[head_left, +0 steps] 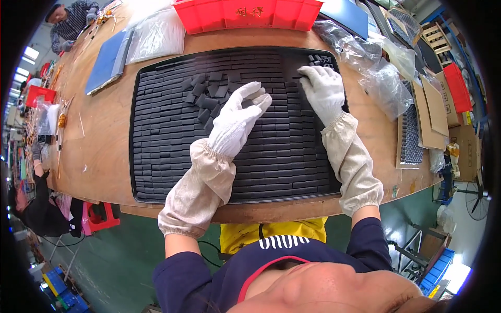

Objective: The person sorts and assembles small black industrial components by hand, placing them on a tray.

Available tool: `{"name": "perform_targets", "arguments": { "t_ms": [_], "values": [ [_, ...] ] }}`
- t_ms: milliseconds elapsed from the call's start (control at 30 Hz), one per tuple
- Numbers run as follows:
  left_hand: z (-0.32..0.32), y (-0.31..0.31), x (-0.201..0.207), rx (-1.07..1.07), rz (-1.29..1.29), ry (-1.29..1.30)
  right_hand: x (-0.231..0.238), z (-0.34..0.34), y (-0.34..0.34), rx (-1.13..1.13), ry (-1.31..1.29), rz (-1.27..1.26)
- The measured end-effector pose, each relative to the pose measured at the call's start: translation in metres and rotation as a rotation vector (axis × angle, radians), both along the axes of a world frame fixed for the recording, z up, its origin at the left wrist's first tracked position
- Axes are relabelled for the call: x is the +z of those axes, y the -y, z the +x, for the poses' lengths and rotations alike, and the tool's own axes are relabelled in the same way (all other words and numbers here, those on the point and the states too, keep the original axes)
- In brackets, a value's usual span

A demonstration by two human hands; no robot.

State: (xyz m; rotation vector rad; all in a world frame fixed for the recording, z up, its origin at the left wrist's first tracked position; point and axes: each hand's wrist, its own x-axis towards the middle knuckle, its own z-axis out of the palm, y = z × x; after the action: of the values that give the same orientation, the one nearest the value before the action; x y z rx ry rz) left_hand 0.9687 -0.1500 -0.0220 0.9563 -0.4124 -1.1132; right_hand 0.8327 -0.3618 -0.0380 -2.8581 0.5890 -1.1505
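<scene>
A large black tray (134, 151) lies on the wooden table, filled with rows of small dark grey rectangular blocks. A loose pile of blocks (204, 89) sits on the rows at the upper middle. My left hand (237, 117), in a white glove and beige sleeve cover, hovers beside that pile with thumb and forefinger curled together; I cannot see a block between them. My right hand (322, 89), gloved too, rests flat on the rows at the tray's upper right, fingertips touching a few loose blocks (319, 59).
A red plastic bin (245, 14) stands beyond the tray. Clear plastic bags (365, 62) lie at the right, blue sheets (106, 61) at the left. Cardboard and a tray of parts (412, 130) sit at the far right. Another person (68, 23) works at the far left end.
</scene>
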Motion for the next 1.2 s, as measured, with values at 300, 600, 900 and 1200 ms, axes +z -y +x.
{"name": "perform_targets", "arguments": {
  "t_ms": [300, 600, 900, 1200],
  "values": [
    [-0.006, -0.005, 0.016, -0.056, 0.063, -0.061, 0.0, -0.003, 0.013, -0.028, 0.02, -0.02],
    [-0.006, -0.006, 0.016, -0.105, 0.131, 0.198, -0.006, -0.008, 0.016, -0.219, -0.011, -0.073],
    [-0.011, 0.003, 0.007, -0.062, 0.103, 0.153, -0.006, -0.01, 0.016, -0.045, -0.196, -0.102],
    [-0.01, -0.007, 0.025, -0.131, 0.096, 0.084, 0.003, -0.001, 0.008, -0.003, -0.152, -0.175]
  ]
}}
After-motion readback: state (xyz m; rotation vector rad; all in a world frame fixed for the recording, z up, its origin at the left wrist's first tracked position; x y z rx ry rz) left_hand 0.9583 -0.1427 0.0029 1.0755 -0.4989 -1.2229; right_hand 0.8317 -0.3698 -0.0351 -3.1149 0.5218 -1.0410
